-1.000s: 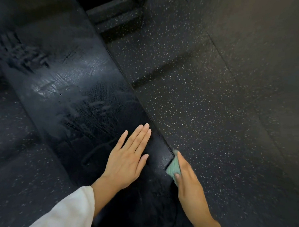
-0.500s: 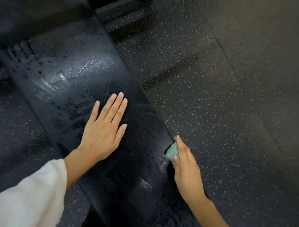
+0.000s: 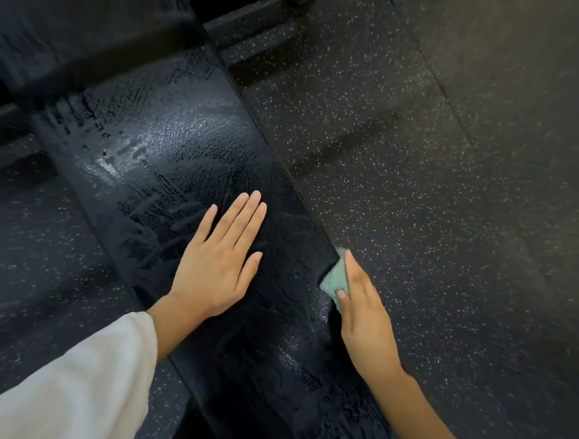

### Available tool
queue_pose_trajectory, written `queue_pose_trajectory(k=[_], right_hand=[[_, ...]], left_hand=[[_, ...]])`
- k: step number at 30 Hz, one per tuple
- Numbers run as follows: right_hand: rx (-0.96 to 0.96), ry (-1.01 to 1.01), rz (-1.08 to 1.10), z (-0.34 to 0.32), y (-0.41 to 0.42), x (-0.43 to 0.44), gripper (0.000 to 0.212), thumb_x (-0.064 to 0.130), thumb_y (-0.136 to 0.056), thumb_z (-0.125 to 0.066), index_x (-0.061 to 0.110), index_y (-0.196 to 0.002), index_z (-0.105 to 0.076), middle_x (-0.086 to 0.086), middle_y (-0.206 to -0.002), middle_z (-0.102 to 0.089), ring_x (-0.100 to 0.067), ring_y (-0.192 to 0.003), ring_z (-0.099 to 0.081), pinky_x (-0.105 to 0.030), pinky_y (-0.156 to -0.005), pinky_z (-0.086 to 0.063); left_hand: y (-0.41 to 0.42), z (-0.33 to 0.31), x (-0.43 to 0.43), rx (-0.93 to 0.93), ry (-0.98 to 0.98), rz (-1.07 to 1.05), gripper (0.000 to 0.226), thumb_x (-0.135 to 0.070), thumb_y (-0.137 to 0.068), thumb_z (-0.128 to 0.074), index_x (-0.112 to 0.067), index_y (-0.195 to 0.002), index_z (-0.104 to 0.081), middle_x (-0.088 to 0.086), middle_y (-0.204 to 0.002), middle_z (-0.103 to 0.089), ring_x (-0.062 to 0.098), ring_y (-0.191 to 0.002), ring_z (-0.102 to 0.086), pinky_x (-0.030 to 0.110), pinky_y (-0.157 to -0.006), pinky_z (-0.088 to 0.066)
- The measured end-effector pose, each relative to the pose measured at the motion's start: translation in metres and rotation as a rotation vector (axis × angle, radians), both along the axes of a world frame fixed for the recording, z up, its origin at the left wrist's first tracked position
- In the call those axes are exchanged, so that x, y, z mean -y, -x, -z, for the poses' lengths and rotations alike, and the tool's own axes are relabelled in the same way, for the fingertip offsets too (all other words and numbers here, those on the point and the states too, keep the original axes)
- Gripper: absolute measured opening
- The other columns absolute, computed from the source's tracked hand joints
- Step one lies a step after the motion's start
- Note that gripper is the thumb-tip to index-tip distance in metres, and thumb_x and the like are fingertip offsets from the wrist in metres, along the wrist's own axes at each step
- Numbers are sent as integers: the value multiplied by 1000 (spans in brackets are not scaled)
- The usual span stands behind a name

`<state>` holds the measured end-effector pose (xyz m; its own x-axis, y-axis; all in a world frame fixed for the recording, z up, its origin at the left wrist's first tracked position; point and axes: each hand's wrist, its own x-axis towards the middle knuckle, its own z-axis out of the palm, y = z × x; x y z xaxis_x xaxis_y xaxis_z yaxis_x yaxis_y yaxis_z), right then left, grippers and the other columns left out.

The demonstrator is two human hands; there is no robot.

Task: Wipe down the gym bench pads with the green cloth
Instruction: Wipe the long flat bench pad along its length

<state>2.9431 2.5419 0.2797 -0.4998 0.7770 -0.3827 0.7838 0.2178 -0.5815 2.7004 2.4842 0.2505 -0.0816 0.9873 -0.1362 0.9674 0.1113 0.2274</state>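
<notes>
A long black bench pad point(image 3: 171, 154) runs diagonally from upper left to lower right, its surface streaked with wet wipe marks. My left hand point(image 3: 220, 259) lies flat on the pad with straight fingers, palm down. My right hand point(image 3: 360, 308) holds the green cloth point(image 3: 335, 281) against the pad's right side edge; the fingers wrap over the cloth and hide most of it, and the thumb presses on it.
Dark speckled rubber flooring point(image 3: 432, 192) spreads to the right and to the left point(image 3: 31, 258) of the bench. A second dark pad section point(image 3: 91, 21) and frame parts point(image 3: 244, 18) lie at the top.
My left hand stays flat on the pad while the view shifts. My right hand with the cloth has slid along the pad's right edge.
</notes>
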Motion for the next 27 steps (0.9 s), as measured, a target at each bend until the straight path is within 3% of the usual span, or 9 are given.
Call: queue_pose_trajectory(k=[5,10,13,17,22,25,27], right_hand=[[91,13,4,-5,-50,27,50,47,-102,-17,48,-150,-1,37,-152,-9,10,-136,-20,-25,-105,-38],[159,-75,10,2,-24,25,52,34,-103,-17,27,-154,-7,8,-154,-27,-13,-136,-31,-39,-107,-41],[131,-107,-4,6,4,9,54,34,-102,-17,22,-154,-8,-1,-150,-34,-18,-134,-35,-37,-107,-39],[104,-127,-17,13,54,-21,59,33,-98,-17,16,-154,-12,-4,-152,-33,-21,-136,-34,-38,-111,-35],[85,-171,-28,20,101,-45,56,22,-103,-32,12,-154,-12,-8,-155,-29,-25,-143,-26,-40,-117,-27],[47,-145,-84,19,93,-45,57,24,-103,-28,16,-155,-8,2,-162,-14,-16,-149,-11,-39,-120,-21],[26,-158,-134,15,77,-40,57,29,-101,-23,19,-155,-9,7,-162,-9,-12,-149,-10,-35,-120,-20]], left_hand=[[-1,-1,0,4,8,-3,63,-37,-99,-26,-10,-155,-17,4,-164,-11,18,-151,-9,45,-121,-14],[-1,-2,-1,8,31,-4,63,-37,-99,-25,-10,-155,-15,4,-164,-9,18,-151,-7,47,-121,-14],[-1,-2,-1,4,36,-2,63,-37,-99,-24,-10,-155,-14,5,-164,-8,19,-151,-6,47,-121,-14],[-1,-2,-2,8,37,-3,64,-37,-98,-26,-9,-155,-16,5,-164,-9,19,-151,-8,47,-120,-14],[-1,-3,-2,-5,52,3,65,-37,-98,-27,-9,-155,-15,6,-164,-8,20,-151,-7,47,-120,-15],[-1,-2,-3,3,55,2,65,-38,-98,-26,-9,-155,-15,6,-164,-8,20,-151,-7,47,-120,-16],[-1,-3,-3,7,57,2,65,-38,-98,-27,-9,-155,-16,6,-164,-9,20,-151,-8,47,-120,-16]])
